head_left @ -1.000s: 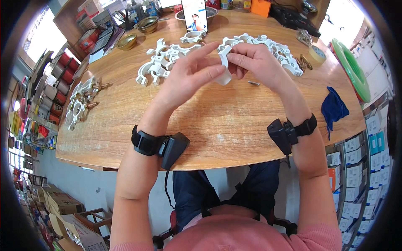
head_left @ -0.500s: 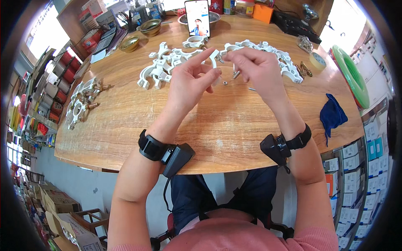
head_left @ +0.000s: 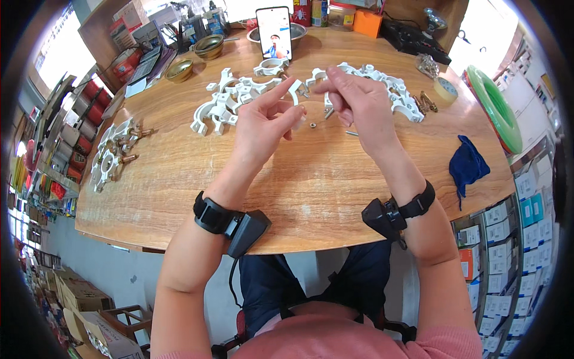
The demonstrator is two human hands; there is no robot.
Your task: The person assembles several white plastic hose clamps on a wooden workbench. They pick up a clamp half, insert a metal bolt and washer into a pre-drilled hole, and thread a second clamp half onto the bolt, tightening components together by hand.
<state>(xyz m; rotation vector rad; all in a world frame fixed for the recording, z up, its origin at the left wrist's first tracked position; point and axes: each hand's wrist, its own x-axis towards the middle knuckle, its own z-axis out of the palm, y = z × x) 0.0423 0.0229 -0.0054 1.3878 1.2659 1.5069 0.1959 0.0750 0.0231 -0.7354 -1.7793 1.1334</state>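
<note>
In my left hand point(head_left: 266, 125), closed with the thumb and bent fingers around it, is a curved white pipe clamp piece point(head_left: 295, 93). The left index finger is stretched out along it. A small metal screw point(head_left: 304, 91) shows at the clamp's right side. Facing it from the right, my right hand point(head_left: 362, 102) is raised with its fingers apart; the fingertips are blurred by motion, and nothing shows between them. Below the hands, a small nut point(head_left: 313, 125) and a loose bolt point(head_left: 352, 133) lie on the table.
White clamp parts point(head_left: 224, 105) are heaped behind my left hand, with more clamp parts point(head_left: 397, 90) behind the right. Clamps with brass-coloured bolts point(head_left: 113, 152) lie at far left. A phone point(head_left: 274, 35) stands upright at the back. A blue cloth point(head_left: 468, 167) and clear tape roll point(head_left: 445, 89) lie right.
The right hand's fingers have drawn slightly away from the clamp and spread. The left hand keeps its hold on the clamp. The whole view has shifted a little.
</note>
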